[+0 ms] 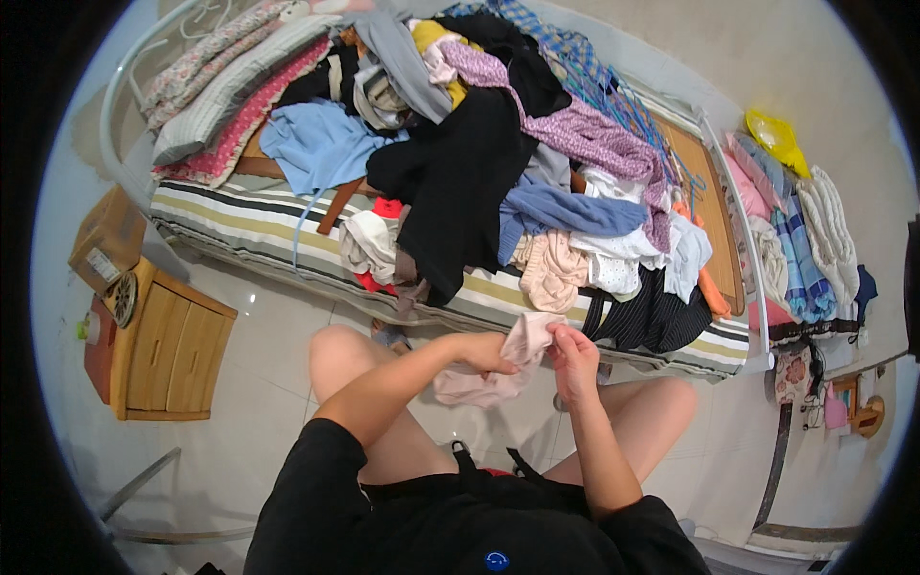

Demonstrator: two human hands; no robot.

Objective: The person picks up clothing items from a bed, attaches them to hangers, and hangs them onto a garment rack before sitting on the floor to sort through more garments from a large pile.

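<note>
A small pale pink garment (477, 387) is stretched between my two hands above my lap, its lower part hanging down over the floor. My left hand (487, 355) grips it near the middle. At its upper right edge, the fingers of my right hand (574, 361) pinch the cloth. Its exact kind is not clear because it is bunched. Just beyond my hands, a peach-coloured garment (554, 273) and black pinstriped cloth (656, 311) lie at the bed's near edge.
A heap of clothes, including black trousers (460, 192) and a light blue top (321, 144), covers the striped bed (240, 218). Clothes hangers (676, 158) lie at its right. A wooden cabinet (172, 345) with a cardboard box (107, 240) stands left. More folded bedding (829, 235) is at right.
</note>
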